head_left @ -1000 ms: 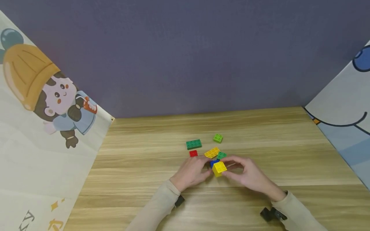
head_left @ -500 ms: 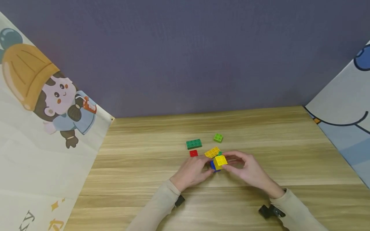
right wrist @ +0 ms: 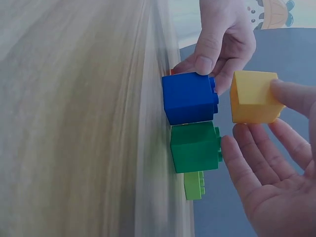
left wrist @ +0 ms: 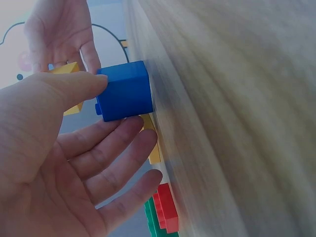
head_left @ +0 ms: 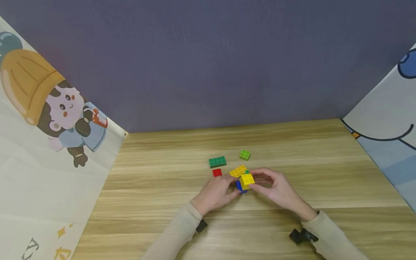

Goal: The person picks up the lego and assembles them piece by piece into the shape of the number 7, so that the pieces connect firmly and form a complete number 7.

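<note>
While left fingers [left wrist: 116, 143] pinch the blue block [right wrist: 190, 98], right fingers [right wrist: 254, 150] pinch a yellow block [right wrist: 254, 96] — held higher.

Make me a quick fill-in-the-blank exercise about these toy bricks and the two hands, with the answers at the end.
1. The right hand pinches a cube-shaped brick that is ____.
2. The left hand pinches a toy brick coloured ____.
3. In the head view, just nearer the person than the long dark-green brick lies a smaller brick coloured ____.
4. The lime-green brick has ____ studs on top.

Missing words: yellow; blue; red; four.
</note>
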The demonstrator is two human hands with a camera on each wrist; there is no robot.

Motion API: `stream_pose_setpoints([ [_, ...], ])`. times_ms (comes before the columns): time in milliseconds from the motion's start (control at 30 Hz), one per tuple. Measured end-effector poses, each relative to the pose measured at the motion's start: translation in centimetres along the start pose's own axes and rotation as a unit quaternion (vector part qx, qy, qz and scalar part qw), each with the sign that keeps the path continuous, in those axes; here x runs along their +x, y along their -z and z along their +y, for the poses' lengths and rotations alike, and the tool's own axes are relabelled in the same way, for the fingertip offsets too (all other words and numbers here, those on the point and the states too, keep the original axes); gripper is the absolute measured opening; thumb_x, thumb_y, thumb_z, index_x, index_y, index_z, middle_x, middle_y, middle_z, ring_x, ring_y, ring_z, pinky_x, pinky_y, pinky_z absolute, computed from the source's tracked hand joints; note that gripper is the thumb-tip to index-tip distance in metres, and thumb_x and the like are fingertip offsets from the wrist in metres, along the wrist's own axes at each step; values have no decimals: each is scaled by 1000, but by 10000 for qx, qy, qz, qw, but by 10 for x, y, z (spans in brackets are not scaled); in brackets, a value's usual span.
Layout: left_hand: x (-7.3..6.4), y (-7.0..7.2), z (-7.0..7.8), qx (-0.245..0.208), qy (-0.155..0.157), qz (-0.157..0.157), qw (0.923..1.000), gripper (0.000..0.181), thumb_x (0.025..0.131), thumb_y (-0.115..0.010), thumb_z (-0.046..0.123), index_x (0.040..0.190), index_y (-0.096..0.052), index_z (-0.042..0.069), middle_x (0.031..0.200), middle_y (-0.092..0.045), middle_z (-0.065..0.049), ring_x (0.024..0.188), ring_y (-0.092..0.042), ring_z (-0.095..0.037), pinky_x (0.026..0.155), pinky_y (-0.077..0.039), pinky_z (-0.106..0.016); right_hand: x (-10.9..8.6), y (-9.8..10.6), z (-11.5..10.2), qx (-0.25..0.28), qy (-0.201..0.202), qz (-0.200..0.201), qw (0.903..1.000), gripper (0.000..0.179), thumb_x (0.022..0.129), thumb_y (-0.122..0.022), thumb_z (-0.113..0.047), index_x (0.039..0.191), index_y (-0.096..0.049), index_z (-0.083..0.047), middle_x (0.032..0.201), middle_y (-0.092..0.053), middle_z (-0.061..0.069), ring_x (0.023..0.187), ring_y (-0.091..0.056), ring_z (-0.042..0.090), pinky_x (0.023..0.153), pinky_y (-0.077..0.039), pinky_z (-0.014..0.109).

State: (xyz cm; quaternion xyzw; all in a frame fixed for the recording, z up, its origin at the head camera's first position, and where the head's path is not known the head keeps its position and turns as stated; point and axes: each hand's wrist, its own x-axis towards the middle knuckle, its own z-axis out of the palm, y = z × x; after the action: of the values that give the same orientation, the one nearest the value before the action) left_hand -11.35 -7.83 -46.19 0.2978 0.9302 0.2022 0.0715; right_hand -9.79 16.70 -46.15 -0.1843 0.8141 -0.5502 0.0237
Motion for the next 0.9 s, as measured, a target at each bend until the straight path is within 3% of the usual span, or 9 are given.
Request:
stream_pose_setpoints([
  [633,0,-1,-1,43,-26,43,10000,40,105,-69,37,134,-72,10,129,-76,-4,109,-73,-13,93,-61,-31,4,-5,8,-89,-92,-128,9998,41,94,-83,-15,131,-70,-4,129,-74,13,108,-76,24,94,-63,31],
  [900,-1,0,-1,78,-40,57,9999,39,104,-70,38,131,-73,10,126,-77,-3,103,-72,-11,89,-61,-30,4,-7,8,-237,124,-155,9995,36,94,-83,-16,128,-73,-10,128,-75,11,106,-76,22,92,-64,40],
])
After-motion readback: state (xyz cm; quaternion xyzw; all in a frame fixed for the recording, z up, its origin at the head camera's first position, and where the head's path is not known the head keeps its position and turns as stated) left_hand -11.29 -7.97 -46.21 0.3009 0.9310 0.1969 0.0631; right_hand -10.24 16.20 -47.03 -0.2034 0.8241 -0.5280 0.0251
